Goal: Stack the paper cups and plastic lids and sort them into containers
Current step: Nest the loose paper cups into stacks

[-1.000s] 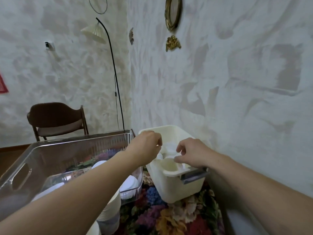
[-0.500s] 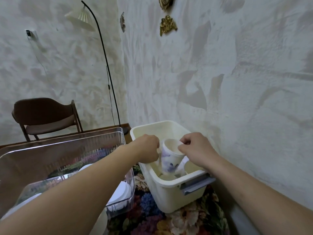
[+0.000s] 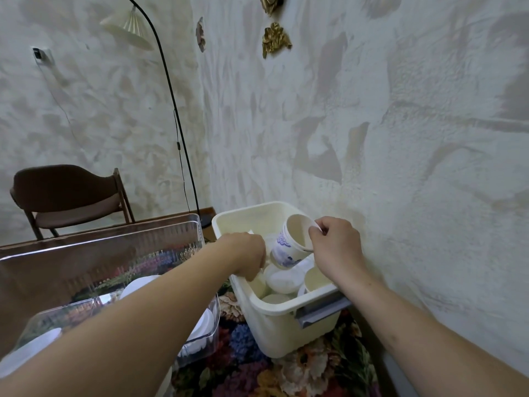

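Note:
A cream plastic bin (image 3: 274, 330) with a grey handle stands by the wall on a flowered cloth. Several paper cups (image 3: 282, 277) lie loose inside it. My right hand (image 3: 333, 247) pinches the rim of a white paper cup with blue print (image 3: 289, 245), held tilted above the others. My left hand (image 3: 246, 257) reaches down into the bin with curled fingers; what its fingertips hold is hidden. To the left, a clear plastic container (image 3: 114, 253) holds white plastic lids (image 3: 203, 325).
The textured wall runs close along the right of the bin. A brown chair (image 3: 65, 196) and a floor lamp (image 3: 171, 104) stand at the back left. The flowered cloth (image 3: 257, 371) covers the table in front.
My right hand has lifted the blue-printed cup higher and tilted it out of the pile. My left hand has dipped deeper into the bin. The view has dropped toward the bin.

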